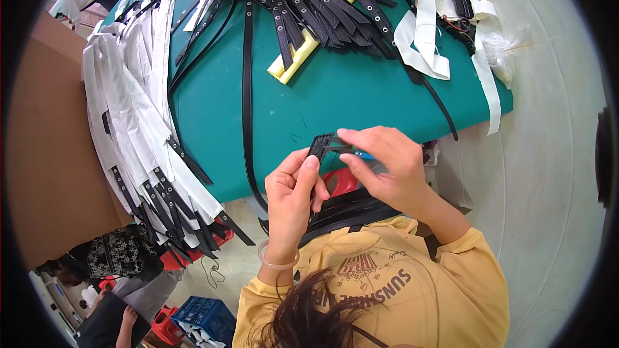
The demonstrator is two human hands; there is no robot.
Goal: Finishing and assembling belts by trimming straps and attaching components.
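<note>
My left hand [290,187] pinches the end of a black strap [320,145] between thumb and fingers, just over the table's near edge. The rest of that strap runs down behind the fingers, partly hidden. In my right hand [393,161] is a pair of small thread snips [362,154] with dark blades and a blue part. Their tips are at the strap end, and whether they touch it I cannot tell. Several black straps [329,209] lie across my lap below the hands. Short bits of dark thread [296,137] lie on the table nearby.
The green table [213,109] carries black eyeleted straps [322,9], a yellow block [293,61] and white strips [422,45]. White-wrapped straps [129,103] hang over its left side beside a brown board [51,129]. A blue crate [205,319] stands lower left, near another person's arm [127,325].
</note>
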